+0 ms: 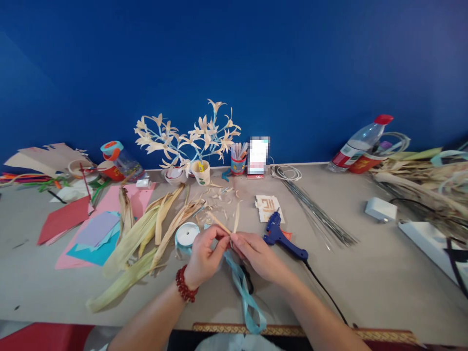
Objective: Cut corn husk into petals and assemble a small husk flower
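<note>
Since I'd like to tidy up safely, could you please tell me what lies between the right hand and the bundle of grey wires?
In the head view, the blue glue gun lies between the right hand and the grey wires.

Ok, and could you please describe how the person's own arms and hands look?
The left hand and right hand are ungloved. A bracelet of dark red, round beads wraps the left wrist in several rows; the right wrist shows none. No sleeve covers the visible forearms.
</note>
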Demonstrator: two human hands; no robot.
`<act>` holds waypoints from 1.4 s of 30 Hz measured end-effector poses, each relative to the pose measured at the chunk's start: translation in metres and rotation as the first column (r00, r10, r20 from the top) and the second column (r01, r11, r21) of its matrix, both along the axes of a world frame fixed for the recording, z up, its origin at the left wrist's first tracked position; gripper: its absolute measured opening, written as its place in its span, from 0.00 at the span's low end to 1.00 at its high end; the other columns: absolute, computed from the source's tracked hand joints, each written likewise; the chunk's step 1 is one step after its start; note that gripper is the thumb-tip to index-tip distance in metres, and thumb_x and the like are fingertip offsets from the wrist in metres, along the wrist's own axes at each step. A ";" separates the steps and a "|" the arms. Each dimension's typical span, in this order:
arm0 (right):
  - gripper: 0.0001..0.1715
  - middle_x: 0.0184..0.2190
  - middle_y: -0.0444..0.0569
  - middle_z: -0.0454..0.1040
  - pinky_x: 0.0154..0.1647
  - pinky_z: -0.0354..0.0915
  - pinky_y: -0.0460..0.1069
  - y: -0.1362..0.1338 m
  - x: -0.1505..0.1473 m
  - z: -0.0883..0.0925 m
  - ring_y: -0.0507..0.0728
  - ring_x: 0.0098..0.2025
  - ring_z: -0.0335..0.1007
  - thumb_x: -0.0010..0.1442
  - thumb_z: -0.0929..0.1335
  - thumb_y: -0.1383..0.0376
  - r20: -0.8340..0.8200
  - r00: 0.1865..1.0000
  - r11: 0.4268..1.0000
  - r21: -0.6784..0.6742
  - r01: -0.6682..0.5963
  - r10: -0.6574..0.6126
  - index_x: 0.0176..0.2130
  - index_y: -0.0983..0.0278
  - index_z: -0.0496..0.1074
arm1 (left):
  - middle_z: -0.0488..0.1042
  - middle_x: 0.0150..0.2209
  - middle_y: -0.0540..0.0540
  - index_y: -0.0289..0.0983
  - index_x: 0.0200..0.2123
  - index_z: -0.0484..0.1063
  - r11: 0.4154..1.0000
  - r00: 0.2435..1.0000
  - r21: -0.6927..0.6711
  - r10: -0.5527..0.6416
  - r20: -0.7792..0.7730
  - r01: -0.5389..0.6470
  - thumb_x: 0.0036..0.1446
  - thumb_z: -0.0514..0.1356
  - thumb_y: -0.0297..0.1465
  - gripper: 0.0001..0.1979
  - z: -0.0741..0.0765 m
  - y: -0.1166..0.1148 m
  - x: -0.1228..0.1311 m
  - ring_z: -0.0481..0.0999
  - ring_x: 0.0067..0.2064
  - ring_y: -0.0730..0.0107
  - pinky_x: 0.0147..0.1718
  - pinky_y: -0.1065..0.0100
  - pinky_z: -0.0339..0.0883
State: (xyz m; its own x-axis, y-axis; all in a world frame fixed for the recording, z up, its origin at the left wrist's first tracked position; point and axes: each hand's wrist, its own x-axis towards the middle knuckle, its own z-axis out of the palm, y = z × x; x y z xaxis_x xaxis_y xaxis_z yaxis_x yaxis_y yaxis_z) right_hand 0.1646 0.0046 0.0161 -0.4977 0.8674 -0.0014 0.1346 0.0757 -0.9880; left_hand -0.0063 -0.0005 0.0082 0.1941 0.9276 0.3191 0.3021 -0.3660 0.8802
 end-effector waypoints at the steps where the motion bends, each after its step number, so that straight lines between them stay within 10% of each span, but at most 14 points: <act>1: 0.28 0.18 0.38 0.53 0.21 0.47 0.45 -0.001 0.001 0.000 0.49 0.20 0.47 0.66 0.57 0.47 -0.096 0.995 0.995 -0.094 -0.044 0.035 0.23 0.62 0.55 | 0.71 0.26 0.50 0.36 0.31 0.70 1.000 1.000 0.003 0.018 0.010 -0.018 0.60 0.57 0.29 0.05 0.000 0.000 -0.001 0.70 0.29 0.72 0.31 0.71 0.64; 7: 0.30 0.17 0.36 0.50 0.17 0.39 0.45 0.001 0.006 0.001 0.47 0.18 0.41 0.63 0.61 0.44 -0.278 0.960 0.963 -0.265 -0.039 -0.037 0.21 0.62 0.55 | 0.72 0.31 0.47 0.36 0.33 0.68 0.998 0.965 -0.058 -0.014 0.261 0.030 0.62 0.54 0.31 0.07 0.002 -0.002 0.000 0.71 0.31 0.70 0.33 0.69 0.66; 21: 0.30 0.18 0.38 0.52 0.17 0.41 0.44 -0.001 -0.002 0.005 0.47 0.19 0.44 0.63 0.61 0.45 -0.247 0.968 0.960 -0.253 -0.117 0.052 0.21 0.63 0.56 | 0.72 0.32 0.46 0.37 0.34 0.70 0.999 0.989 0.029 -0.044 0.143 0.041 0.60 0.57 0.29 0.03 -0.003 -0.002 0.001 0.71 0.35 0.68 0.35 0.68 0.65; 29: 0.28 0.13 0.32 0.45 0.13 0.34 0.42 -0.004 -0.002 0.000 0.44 0.14 0.34 0.60 0.65 0.47 -0.594 0.802 0.751 -0.506 -0.425 0.054 0.21 0.62 0.56 | 0.69 0.30 0.46 0.37 0.32 0.68 0.996 0.958 0.039 -0.085 0.274 0.077 0.61 0.56 0.30 0.04 -0.003 -0.004 0.002 0.68 0.34 0.68 0.36 0.66 0.63; 38: 0.28 0.16 0.35 0.51 0.15 0.37 0.43 -0.004 -0.002 0.002 0.45 0.16 0.40 0.61 0.65 0.47 -0.429 0.903 0.891 -0.398 -0.219 0.030 0.21 0.63 0.58 | 0.70 0.35 0.43 0.37 0.38 0.70 0.987 0.962 -0.024 -0.147 0.231 0.156 0.59 0.59 0.35 0.08 -0.005 -0.004 -0.002 0.70 0.37 0.65 0.38 0.63 0.65; 42: 0.29 0.14 0.34 0.50 0.14 0.36 0.43 -0.006 -0.004 0.002 0.45 0.16 0.38 0.60 0.65 0.46 -0.477 0.877 0.863 -0.417 -0.284 0.058 0.21 0.63 0.57 | 0.72 0.32 0.44 0.37 0.33 0.71 0.988 0.956 -0.061 -0.119 0.269 0.140 0.60 0.58 0.34 0.06 -0.010 -0.004 -0.002 0.71 0.36 0.65 0.38 0.64 0.65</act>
State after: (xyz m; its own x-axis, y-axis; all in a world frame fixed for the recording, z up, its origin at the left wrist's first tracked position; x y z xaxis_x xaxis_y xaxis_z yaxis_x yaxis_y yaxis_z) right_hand 0.1610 -0.0012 0.0181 -0.6836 0.7190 -0.1255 -0.2862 -0.4223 -0.8601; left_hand -0.0087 -0.0047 -0.0014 0.2327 0.9243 0.3026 0.0103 -0.3134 0.9496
